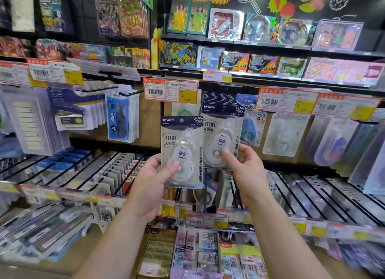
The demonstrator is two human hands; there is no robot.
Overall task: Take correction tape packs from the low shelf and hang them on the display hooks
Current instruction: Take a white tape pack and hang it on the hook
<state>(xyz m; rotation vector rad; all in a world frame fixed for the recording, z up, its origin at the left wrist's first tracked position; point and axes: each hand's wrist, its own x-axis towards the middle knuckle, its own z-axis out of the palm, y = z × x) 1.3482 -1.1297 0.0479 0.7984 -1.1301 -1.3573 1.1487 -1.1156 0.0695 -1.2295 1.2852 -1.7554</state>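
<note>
From the head view, one correction tape pack is gripped by the left hand, below the price tag. The hanging row of packs is pinched by the right hand. The hook cannot be seen (hidden behind the row), so the small hole could be missed and the pack dropped. The blue glue pack hangs just beside.

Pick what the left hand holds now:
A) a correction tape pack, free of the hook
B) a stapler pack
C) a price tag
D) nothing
A: the left hand grips a correction tape pack in front of the hung row of packs, which the right hand holds.
</note>
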